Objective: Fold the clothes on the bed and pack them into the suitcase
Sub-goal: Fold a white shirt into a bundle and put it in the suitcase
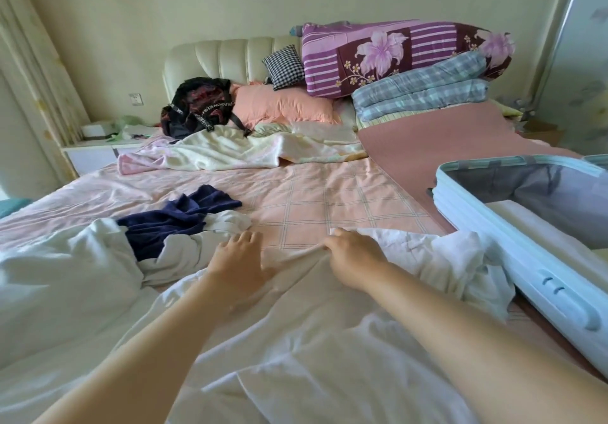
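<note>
Left hand (241,259), fingers spread, presses flat on the white garment (296,341); right hand (352,259) pinches its far edge. The garment lies on the bed (329,193), long axis running viewer-to-headboard; navy garment (174,222) left, open suitcase (493,226) right.

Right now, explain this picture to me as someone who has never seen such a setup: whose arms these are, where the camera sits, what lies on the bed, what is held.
No machine here: a person wears one camera on the head, looking forward and down, so both bare arms are theirs. The left hand lies flat on a white garment spread over the bed. The right hand pinches that garment's far edge. Beyond the left hand lies a crumpled navy garment. At the right, an open light-blue suitcase rests on the bed.
</note>
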`<state>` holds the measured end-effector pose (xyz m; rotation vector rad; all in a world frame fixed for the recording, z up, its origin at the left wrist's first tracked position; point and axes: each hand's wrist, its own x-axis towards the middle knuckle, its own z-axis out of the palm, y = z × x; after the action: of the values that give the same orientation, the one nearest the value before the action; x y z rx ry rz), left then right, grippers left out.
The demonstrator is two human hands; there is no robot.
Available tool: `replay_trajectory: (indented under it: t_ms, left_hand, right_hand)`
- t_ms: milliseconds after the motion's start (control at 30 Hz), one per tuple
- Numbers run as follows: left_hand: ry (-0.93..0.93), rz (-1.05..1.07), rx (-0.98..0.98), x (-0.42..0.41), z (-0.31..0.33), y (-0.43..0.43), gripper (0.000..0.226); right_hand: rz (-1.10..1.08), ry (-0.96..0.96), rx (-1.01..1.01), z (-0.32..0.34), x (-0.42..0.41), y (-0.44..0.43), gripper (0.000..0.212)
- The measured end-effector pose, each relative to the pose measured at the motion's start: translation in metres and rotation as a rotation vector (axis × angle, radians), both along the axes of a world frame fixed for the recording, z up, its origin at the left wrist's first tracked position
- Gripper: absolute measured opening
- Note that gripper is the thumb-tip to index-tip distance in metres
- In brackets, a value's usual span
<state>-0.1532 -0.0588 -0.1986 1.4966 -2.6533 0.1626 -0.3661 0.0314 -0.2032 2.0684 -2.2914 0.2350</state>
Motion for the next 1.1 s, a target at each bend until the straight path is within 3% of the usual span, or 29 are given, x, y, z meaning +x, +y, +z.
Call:
replay_trajectory:
  t_ms: [67,100,167,233,267,367,433,567,667,733,800,867,933,967,1100]
  left_hand:
    - [-0.101,0.146,0.120,0.031,0.011,-0.005,0.088]
    - [-0.155,0.186,0.200,0.044,0.016,-0.008,0.082]
    - [-0.232,0.192,0.328,0.064,0.025,-0.010,0.056]
    - [-0.167,0.177,0.322,0.079,0.035,-0.010,0.033]
    - [-0.095,0.177,0.278,0.084,0.039,-0.011,0.030]
    - [0.144,0.204,0.147,0.092,0.050,-0.017,0.026]
    - [0.214,0.212,0.057,0.096,0.056,-0.025,0.020]
    - [0.043,0.121,-0.367,0.100,0.069,-0.056,0.015]
    - [-0.088,0.165,-0.497,0.102,0.074,-0.079,0.026]
    - [-0.196,0.234,-0.436,0.104,0.066,-0.087,0.029]
    - [-0.233,0.258,-0.391,0.104,0.051,-0.087,0.031]
    - [-0.087,0.160,-0.387,0.100,0.038,-0.080,0.040]
    - [0.046,-0.033,-0.329,0.092,0.024,-0.072,0.044]
    - [0.025,-0.103,-0.232,0.087,0.017,-0.069,0.046]
    - [-0.394,-0.030,0.158,0.068,0.007,-0.065,0.040]
  right_hand:
    - [0.056,-0.109,0.015,0.005,0.027,-0.017,0.043]
    - [0.077,-0.157,0.039,0.007,0.042,-0.025,0.049]
    - [0.112,-0.205,0.115,0.012,0.069,-0.039,0.064]
    - [0.094,-0.197,0.234,0.015,0.088,-0.049,0.075]
    - [0.075,-0.193,0.255,0.016,0.095,-0.054,0.070]
    - [0.010,-0.224,0.116,0.014,0.103,-0.068,0.021]
    - [-0.053,-0.265,-0.034,0.015,0.102,-0.076,0.024]
    - [-0.171,-0.247,-0.366,0.031,0.100,-0.088,0.029]
    - [-0.260,-0.331,-0.415,0.047,0.102,-0.108,0.022]
    - [-0.290,-0.474,-0.368,0.051,0.101,-0.123,0.021]
    - [-0.188,-0.666,-0.226,0.045,0.102,-0.129,0.031]
    - [-0.073,-0.800,-0.078,0.034,0.100,-0.122,0.054]
    - [-0.062,-0.751,-0.059,0.019,0.090,-0.113,0.058]
    - [-0.083,-0.693,-0.068,0.010,0.082,-0.109,0.059]
    - [-0.178,-0.368,0.013,-0.015,0.035,-0.094,0.059]
